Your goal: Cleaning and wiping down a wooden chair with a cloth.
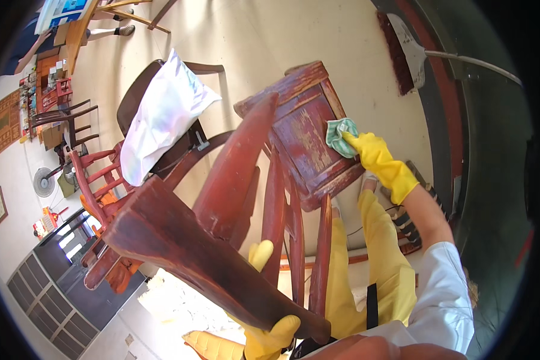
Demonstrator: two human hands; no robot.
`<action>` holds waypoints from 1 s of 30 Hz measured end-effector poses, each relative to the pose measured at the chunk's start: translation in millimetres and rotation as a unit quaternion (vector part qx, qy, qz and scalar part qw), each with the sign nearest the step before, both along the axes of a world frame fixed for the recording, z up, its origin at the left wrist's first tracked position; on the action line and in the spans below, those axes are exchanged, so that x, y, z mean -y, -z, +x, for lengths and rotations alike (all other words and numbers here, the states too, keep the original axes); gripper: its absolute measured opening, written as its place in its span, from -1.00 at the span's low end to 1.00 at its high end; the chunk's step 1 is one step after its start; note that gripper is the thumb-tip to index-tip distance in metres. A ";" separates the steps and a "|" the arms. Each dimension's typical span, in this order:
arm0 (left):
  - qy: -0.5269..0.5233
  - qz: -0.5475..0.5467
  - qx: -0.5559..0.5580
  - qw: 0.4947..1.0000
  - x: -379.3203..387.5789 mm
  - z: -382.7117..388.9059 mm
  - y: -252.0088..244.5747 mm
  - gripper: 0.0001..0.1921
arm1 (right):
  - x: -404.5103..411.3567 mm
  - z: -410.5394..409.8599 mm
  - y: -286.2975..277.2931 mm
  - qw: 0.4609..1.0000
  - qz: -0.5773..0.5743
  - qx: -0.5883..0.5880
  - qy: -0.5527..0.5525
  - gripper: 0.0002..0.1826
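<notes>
A red-brown wooden chair stands tilted before me. Its worn seat (pixel 303 139) has peeling paint with pale bare patches. The broad top rail (pixel 207 256) of its back runs close to my body, joined to the seat by a wide back splat (pixel 234 180) and slimmer posts. My left hand (pixel 272 335), in a yellow rubber glove, grips the near end of the top rail; the rail hides part of it. With my right hand (pixel 382 164), also gloved in yellow, I press a green-and-white striped cloth (pixel 341 137) on the seat near its right edge.
A dark chair (pixel 137 96) beyond the rail carries a shiny white bag (pixel 168 121). Several wooden chairs (pixel 94 189) stand at the left, near a fan (pixel 43 182). A broom (pixel 402 51) lies at the upper right. Another person's legs (pixel 103 33) show at the upper left.
</notes>
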State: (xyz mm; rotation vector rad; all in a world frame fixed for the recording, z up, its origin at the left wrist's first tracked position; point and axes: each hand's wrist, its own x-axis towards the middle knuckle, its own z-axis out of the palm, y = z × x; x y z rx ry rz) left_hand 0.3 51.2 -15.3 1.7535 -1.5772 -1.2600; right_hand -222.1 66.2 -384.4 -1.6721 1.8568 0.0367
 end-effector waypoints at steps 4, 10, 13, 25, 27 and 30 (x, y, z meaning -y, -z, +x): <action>-0.002 -0.008 0.005 1.000 -1.6 1.7 -2.2 -0.05 | 15.9 -27.7 -6.6 0.968 -0.058 0.208 0.124 -0.34; 0.002 -0.009 0.012 1.000 -4.0 -1.4 -3.0 -0.05 | 100.0 22.3 -42.8 0.966 -0.171 0.086 0.172 -0.26; -0.001 -0.012 0.010 1.000 -2.1 -3.9 -2.7 -0.05 | 100.7 41.5 -15.9 0.988 -0.057 -0.025 0.139 -0.24; -0.013 -0.026 0.023 0.999 -4.8 2.8 -11.1 -0.05 | 36.1 -63.4 -18.5 0.985 -0.058 0.084 0.138 -0.60; -0.014 -0.026 0.021 0.999 -4.4 1.9 -10.1 -0.05 | 64.2 -28.6 -9.6 0.962 -0.203 0.115 0.141 -0.49; -0.017 -0.023 0.024 0.999 -4.8 2.9 -7.4 -0.05 | 106.3 51.8 -44.5 0.965 -0.195 0.127 0.119 -0.30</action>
